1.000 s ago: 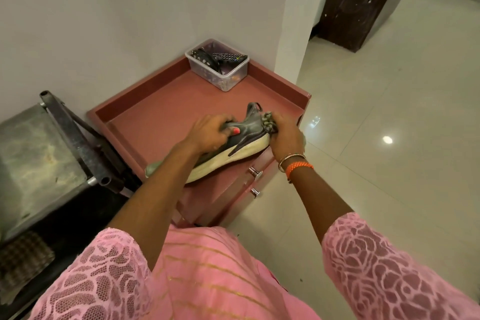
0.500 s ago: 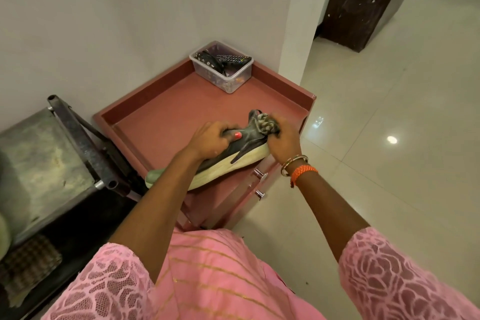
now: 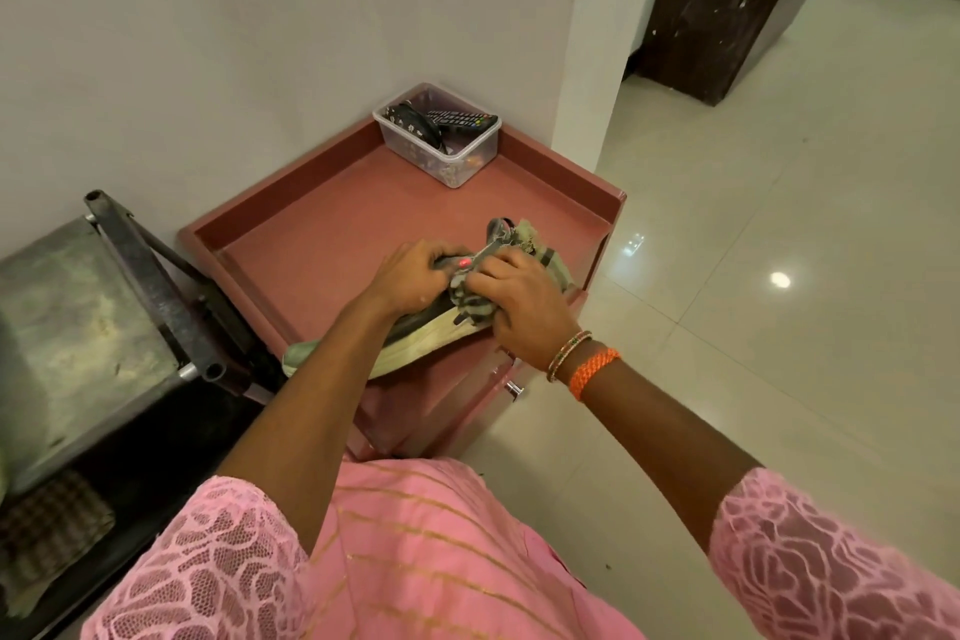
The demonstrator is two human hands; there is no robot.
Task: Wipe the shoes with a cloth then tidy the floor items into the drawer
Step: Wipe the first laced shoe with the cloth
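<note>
A dark grey shoe with a pale sole (image 3: 415,351) lies on its side on the front part of the reddish cabinet top (image 3: 332,224). My left hand (image 3: 410,278) grips the shoe's upper near the opening. My right hand (image 3: 522,307) holds a bunched grey-green cloth (image 3: 470,299) and presses it against the side of the shoe, close to my left hand. The shoe's heel tab (image 3: 498,226) sticks up behind the cloth. Both arms hide much of the shoe.
A clear plastic box (image 3: 447,156) with remote controls stands in the cabinet top's back corner by the wall. Drawer knobs (image 3: 511,387) show below the front edge. A metal stand (image 3: 78,327) is at the left. A dark wooden cabinet (image 3: 711,16) stands on the tiled floor beyond.
My right hand with the cloth has moved left from the shoe's heel onto its side, nearer my left hand. The camera has shifted slightly.
</note>
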